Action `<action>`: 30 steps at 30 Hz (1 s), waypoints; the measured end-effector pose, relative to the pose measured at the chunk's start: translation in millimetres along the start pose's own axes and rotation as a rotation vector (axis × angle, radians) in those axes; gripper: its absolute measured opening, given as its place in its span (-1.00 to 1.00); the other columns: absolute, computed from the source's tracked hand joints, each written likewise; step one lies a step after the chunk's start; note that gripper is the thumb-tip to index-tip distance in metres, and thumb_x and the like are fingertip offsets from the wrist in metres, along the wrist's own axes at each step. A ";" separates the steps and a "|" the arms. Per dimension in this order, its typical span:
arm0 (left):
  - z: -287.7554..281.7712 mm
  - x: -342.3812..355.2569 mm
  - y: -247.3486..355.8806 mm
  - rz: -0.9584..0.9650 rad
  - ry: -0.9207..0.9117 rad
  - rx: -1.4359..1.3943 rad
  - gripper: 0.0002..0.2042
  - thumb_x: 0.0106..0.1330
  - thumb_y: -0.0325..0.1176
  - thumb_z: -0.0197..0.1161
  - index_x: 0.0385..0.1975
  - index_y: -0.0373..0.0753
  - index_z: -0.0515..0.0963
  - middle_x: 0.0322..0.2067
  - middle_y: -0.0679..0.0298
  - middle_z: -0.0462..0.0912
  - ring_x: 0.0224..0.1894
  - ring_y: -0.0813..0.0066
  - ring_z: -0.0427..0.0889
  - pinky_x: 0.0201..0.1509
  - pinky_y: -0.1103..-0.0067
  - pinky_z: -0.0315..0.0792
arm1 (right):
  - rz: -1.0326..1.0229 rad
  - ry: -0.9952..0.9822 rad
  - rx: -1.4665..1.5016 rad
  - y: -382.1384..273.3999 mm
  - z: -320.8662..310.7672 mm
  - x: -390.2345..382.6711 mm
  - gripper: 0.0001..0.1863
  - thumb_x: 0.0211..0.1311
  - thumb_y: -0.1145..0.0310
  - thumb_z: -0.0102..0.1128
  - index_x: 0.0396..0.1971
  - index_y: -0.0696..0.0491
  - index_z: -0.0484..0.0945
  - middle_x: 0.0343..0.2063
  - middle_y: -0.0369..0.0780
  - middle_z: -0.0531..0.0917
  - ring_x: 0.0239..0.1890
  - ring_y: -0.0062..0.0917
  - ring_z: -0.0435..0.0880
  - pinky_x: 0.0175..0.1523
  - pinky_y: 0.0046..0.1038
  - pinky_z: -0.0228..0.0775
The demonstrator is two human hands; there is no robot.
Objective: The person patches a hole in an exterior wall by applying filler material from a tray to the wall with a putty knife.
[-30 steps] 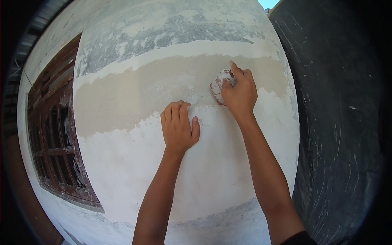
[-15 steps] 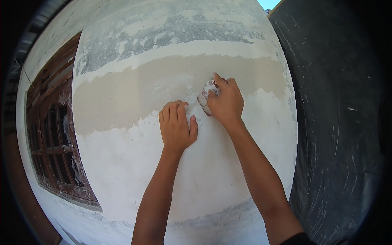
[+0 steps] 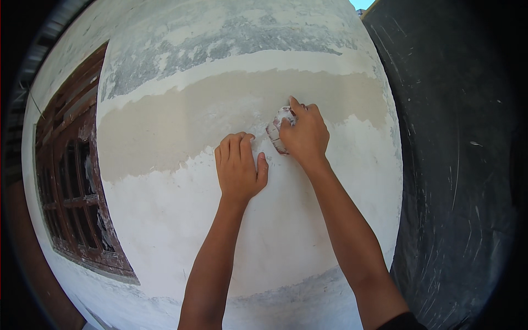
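Observation:
My right hand (image 3: 307,131) is closed around a crumpled, folded piece of sandpaper (image 3: 276,136), coated in white dust with reddish-brown edges. It is held against the wall, on the beige band of filler (image 3: 148,135). Part of the sandpaper is hidden behind my fingers and thumb. Lower and to the left, my left hand (image 3: 240,168) lies against the wall at the band's lower edge, fingers stretched upward, thumb apart, holding nothing. Between and above the hands, a paler, whitish rubbed patch (image 3: 234,110) shows on the band.
The white wall (image 3: 165,236) has grey, patchy areas above and below. At the left is a brown wooden window (image 3: 77,181) with worn paint and dark panes. A dark sheet (image 3: 456,165) with pale streaks stands beyond the wall's right edge.
Both hands stay in nearly the same places, the right still gripping the sandpaper. Only a very slight shift of the left hand and of the view shows.

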State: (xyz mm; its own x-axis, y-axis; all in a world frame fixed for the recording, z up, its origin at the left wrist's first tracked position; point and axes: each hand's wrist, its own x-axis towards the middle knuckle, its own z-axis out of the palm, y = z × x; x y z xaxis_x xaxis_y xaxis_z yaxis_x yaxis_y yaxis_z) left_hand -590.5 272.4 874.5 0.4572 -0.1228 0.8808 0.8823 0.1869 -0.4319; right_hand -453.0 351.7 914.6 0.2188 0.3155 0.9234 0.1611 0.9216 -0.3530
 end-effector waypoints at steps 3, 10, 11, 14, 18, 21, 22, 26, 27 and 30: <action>2.6 -4.3 -3.4 0.024 0.024 0.024 -0.62 0.14 -0.35 0.14 -0.03 -0.33 0.37 -0.06 0.09 0.48 0.02 0.09 0.40 0.05 0.28 0.23 | 0.002 0.016 0.019 -1.9 -6.0 -1.0 -0.45 0.06 0.36 0.24 0.16 -0.05 0.55 -0.14 -0.16 0.55 -0.11 -0.33 0.66 -0.08 -0.33 0.51; 0.5 -0.7 -2.1 0.006 0.027 0.012 -0.63 0.14 -0.35 0.13 -0.05 -0.33 0.36 -0.07 0.09 0.49 0.02 0.10 0.41 0.05 0.28 0.23 | -0.051 0.109 0.023 2.1 -7.1 1.9 -0.44 0.04 0.39 0.23 0.15 -0.05 0.56 -0.13 -0.15 0.56 -0.11 -0.32 0.67 -0.07 -0.34 0.52; 1.4 -0.9 -1.5 0.011 0.027 0.006 -0.62 0.14 -0.36 0.14 -0.05 -0.33 0.36 -0.07 0.09 0.49 0.02 0.10 0.41 0.05 0.28 0.23 | -0.048 0.111 0.020 2.9 -5.7 1.3 -0.44 0.04 0.39 0.23 0.15 -0.05 0.56 -0.13 -0.15 0.56 -0.11 -0.32 0.67 -0.07 -0.34 0.52; 2.2 -1.9 -1.7 0.013 0.025 0.001 -0.62 0.13 -0.36 0.15 -0.05 -0.33 0.36 -0.06 0.09 0.49 0.01 0.10 0.41 0.05 0.28 0.24 | -0.060 0.006 -0.076 2.7 -2.7 0.4 -0.45 0.03 0.40 0.24 0.14 -0.05 0.56 -0.14 -0.15 0.55 -0.12 -0.31 0.66 -0.08 -0.32 0.51; 1.9 -3.9 -2.0 0.023 0.027 0.009 -0.63 0.14 -0.36 0.15 -0.05 -0.33 0.37 -0.06 0.10 0.49 0.01 0.10 0.41 0.04 0.28 0.23 | -0.060 0.046 0.001 -2.2 -6.3 -0.2 -0.45 0.04 0.40 0.24 0.14 -0.05 0.56 -0.16 -0.15 0.55 -0.15 -0.30 0.66 -0.10 -0.31 0.51; -0.7 -0.1 -0.4 -0.016 0.004 -0.009 -0.64 0.14 -0.36 0.15 -0.06 -0.32 0.38 -0.06 0.10 0.49 0.01 0.11 0.41 0.05 0.28 0.23 | -0.063 0.031 0.008 4.1 1.3 1.2 -0.45 0.04 0.39 0.25 0.14 -0.05 0.56 -0.17 -0.15 0.55 -0.16 -0.30 0.66 -0.11 -0.31 0.50; -0.7 -1.2 0.4 -0.017 0.004 -0.008 -0.64 0.14 -0.36 0.15 -0.06 -0.32 0.38 -0.06 0.10 0.49 0.01 0.11 0.41 0.05 0.28 0.23 | -0.048 0.021 -0.037 5.7 2.2 1.3 -0.45 0.04 0.39 0.25 0.14 -0.05 0.56 -0.17 -0.15 0.55 -0.17 -0.30 0.66 -0.12 -0.31 0.50; 1.1 -0.9 -0.6 0.003 0.016 0.003 -0.64 0.13 -0.37 0.15 -0.05 -0.32 0.38 -0.06 0.11 0.48 0.02 0.11 0.40 0.05 0.29 0.23 | -0.093 0.104 0.094 3.7 -2.8 -1.2 -0.45 0.05 0.38 0.25 0.14 -0.05 0.55 -0.18 -0.15 0.55 -0.18 -0.30 0.66 -0.12 -0.31 0.50; 0.9 -0.9 0.8 -0.004 0.008 0.000 -0.64 0.13 -0.37 0.16 -0.05 -0.32 0.38 -0.07 0.11 0.48 0.03 0.12 0.40 0.05 0.29 0.23 | -0.123 0.065 0.001 4.8 1.0 -1.1 -0.45 0.05 0.37 0.25 0.15 -0.05 0.55 -0.18 -0.14 0.55 -0.18 -0.30 0.66 -0.12 -0.31 0.50; -0.8 -1.2 0.0 -0.016 0.014 -0.008 -0.63 0.13 -0.38 0.16 -0.05 -0.32 0.38 -0.07 0.12 0.49 0.03 0.12 0.40 0.05 0.29 0.23 | -0.124 0.053 -0.038 6.6 -3.8 -0.3 -0.44 0.05 0.37 0.25 0.16 -0.04 0.54 -0.18 -0.14 0.55 -0.19 -0.29 0.66 -0.12 -0.31 0.50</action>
State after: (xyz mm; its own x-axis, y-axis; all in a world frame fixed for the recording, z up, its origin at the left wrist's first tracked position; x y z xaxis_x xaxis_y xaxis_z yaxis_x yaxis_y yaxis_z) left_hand -591.0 271.7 873.3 0.4445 -0.1392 0.8849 0.8903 0.1774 -0.4193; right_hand -448.3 356.8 911.4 0.2454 0.1866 0.9513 0.2261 0.9432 -0.2433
